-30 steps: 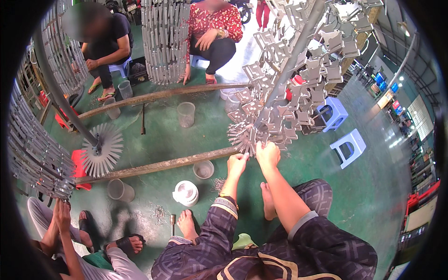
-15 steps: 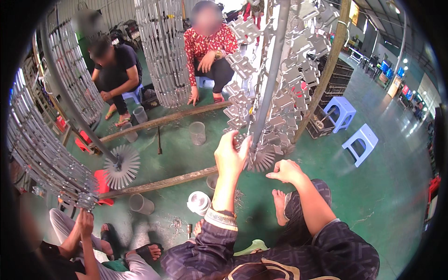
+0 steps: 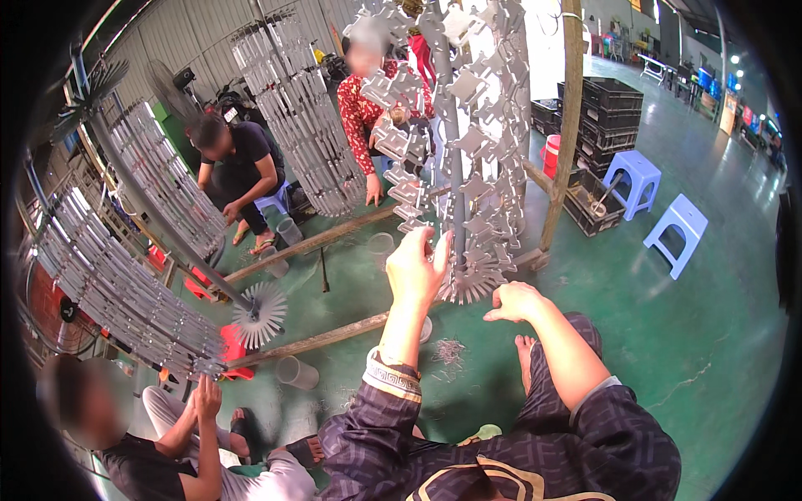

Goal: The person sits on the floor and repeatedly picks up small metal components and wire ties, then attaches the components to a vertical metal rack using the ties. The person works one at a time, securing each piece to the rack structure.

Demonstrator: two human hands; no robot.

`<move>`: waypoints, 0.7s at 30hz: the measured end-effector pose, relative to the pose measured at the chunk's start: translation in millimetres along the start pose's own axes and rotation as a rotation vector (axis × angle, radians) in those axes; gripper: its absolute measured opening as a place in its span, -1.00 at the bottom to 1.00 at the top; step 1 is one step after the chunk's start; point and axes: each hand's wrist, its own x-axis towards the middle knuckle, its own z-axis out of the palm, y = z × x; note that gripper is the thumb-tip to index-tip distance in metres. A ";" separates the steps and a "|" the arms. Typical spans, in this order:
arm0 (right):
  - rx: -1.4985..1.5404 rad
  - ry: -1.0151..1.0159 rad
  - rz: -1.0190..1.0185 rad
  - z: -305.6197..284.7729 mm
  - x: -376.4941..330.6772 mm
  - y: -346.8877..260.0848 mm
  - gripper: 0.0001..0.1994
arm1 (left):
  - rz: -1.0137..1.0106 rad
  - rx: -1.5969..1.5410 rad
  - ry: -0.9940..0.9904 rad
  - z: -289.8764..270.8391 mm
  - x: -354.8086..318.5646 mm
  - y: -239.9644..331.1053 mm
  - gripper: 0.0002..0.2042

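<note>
Thumb and fingers of the left hand [image 3: 416,271] spread beside grey metal brackets [image 3: 472,88] strung around a pole [image 3: 455,167], likely light, stiff, slick, best gripped by flat faces. Past the slotted disc [image 3: 476,284], the right hand [image 3: 515,302] curls, well apart from the left, its hold unclear.

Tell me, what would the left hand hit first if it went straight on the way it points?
Most likely the hanging grey metal brackets, which appear just above the left hand in the picture; how much gap lies between them is hard to judge from this single view.
</note>
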 end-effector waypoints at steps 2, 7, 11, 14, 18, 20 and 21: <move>-0.014 0.105 -0.059 8.4 4.7 5.2 -0.54 | 0.007 0.078 -0.050 4.1 12.6 16.3 -0.83; 0.015 0.118 -0.104 4.3 1.3 -2.1 -0.50 | 0.216 0.130 -0.014 11.1 23.6 14.1 -0.90; 0.051 0.133 -0.138 -0.2 -4.0 -1.4 -0.52 | 0.114 -0.117 0.085 -1.3 7.6 26.0 -0.89; 0.064 0.123 -0.142 -5.5 -8.4 -3.1 -0.51 | 0.060 -0.098 0.115 -11.4 10.6 20.2 -0.86; 0.123 0.154 -0.108 -11.0 -10.7 4.1 -0.49 | 0.026 -0.158 0.155 -14.3 14.4 20.3 -0.85; 0.164 0.216 -0.094 -16.0 -14.5 6.9 -0.53 | -0.026 -0.143 0.136 -16.6 11.6 19.1 -0.84; 0.183 0.241 -0.086 -17.4 -18.3 8.9 -0.56 | -0.065 -0.135 0.120 -17.2 5.2 17.1 -0.84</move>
